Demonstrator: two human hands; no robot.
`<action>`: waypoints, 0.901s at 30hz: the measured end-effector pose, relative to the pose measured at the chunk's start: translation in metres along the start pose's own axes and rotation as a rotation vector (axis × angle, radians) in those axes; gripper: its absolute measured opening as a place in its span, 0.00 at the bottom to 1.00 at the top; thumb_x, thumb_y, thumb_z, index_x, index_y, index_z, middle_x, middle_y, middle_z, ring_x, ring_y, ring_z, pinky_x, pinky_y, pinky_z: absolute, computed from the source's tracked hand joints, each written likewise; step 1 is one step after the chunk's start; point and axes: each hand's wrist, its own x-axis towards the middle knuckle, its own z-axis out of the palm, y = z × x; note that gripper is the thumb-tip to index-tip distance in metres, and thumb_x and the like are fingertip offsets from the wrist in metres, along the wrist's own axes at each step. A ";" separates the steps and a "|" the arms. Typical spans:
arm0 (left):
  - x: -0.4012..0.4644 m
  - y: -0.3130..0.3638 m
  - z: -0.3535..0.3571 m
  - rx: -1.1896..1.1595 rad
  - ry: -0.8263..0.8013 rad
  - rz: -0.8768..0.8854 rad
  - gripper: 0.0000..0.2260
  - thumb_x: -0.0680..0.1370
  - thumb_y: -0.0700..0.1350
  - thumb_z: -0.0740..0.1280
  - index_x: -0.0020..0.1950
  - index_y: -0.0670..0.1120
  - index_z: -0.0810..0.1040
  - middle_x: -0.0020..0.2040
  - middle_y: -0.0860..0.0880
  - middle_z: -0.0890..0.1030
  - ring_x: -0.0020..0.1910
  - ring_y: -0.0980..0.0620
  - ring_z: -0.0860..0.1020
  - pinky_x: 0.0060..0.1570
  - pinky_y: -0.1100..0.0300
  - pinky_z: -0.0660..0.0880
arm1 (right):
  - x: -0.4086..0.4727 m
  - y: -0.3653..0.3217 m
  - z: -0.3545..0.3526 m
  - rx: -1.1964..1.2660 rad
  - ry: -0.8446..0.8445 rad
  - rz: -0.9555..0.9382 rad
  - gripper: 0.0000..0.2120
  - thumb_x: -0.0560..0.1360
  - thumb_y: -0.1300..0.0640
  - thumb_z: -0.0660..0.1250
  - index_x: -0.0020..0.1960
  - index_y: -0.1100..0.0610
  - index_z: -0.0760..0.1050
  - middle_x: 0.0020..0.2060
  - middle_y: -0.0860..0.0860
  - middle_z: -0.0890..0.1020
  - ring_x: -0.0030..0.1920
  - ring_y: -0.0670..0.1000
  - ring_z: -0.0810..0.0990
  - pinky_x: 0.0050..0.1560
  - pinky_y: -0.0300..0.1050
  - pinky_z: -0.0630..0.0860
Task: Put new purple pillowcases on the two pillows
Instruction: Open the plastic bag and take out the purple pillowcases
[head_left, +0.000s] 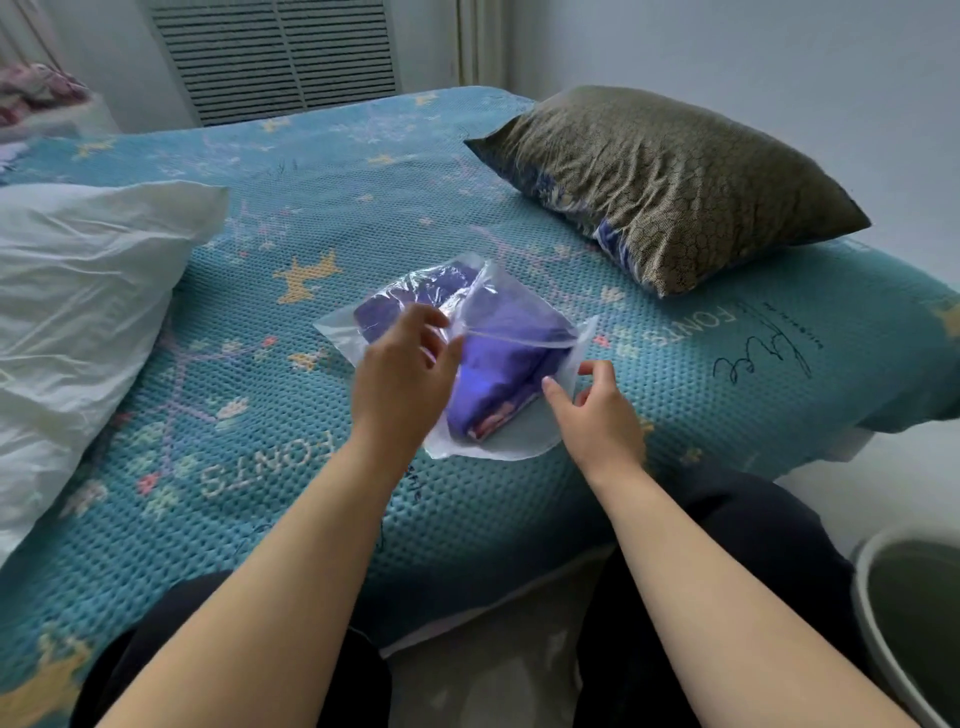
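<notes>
A clear plastic bag (514, 441) lies on the teal bedspread (291, 218) near the bed's front edge, with folded purple pillowcases (498, 374) inside. My left hand (402, 374) pinches the bag's upper flap and lifts it. My right hand (597, 415) hovers at the bag's right lower edge, fingers apart, thumb and forefinger close to the plastic. A bare white pillow (78, 301) rests at the left. A pillow in an olive patterned case (670, 182) sits at the back right.
A grey bin (914, 623) stands on the floor at the lower right. A slatted radiator cover (275, 52) is behind the bed. Pink fabric (36, 88) lies at the far left. My dark-trousered knees press against the bed edge.
</notes>
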 end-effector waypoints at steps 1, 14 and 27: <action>-0.005 0.003 0.004 0.019 -0.004 0.027 0.05 0.75 0.48 0.69 0.48 0.48 0.78 0.35 0.56 0.78 0.34 0.51 0.78 0.37 0.61 0.69 | 0.003 0.000 0.000 0.005 0.051 -0.031 0.14 0.76 0.46 0.64 0.53 0.56 0.73 0.44 0.55 0.82 0.46 0.59 0.79 0.44 0.48 0.71; -0.006 -0.015 0.025 -0.329 -0.061 -0.123 0.08 0.70 0.58 0.66 0.42 0.56 0.78 0.33 0.52 0.81 0.34 0.52 0.82 0.39 0.51 0.79 | -0.012 -0.015 0.010 0.901 -0.162 0.444 0.12 0.78 0.54 0.65 0.54 0.60 0.65 0.44 0.56 0.77 0.32 0.53 0.80 0.27 0.44 0.77; -0.006 -0.028 0.040 -0.268 -0.075 -0.078 0.09 0.72 0.49 0.70 0.35 0.55 0.71 0.45 0.52 0.78 0.54 0.46 0.75 0.54 0.60 0.66 | -0.021 -0.030 0.042 0.946 -0.260 0.550 0.11 0.68 0.61 0.64 0.27 0.58 0.70 0.19 0.51 0.71 0.21 0.48 0.68 0.25 0.35 0.64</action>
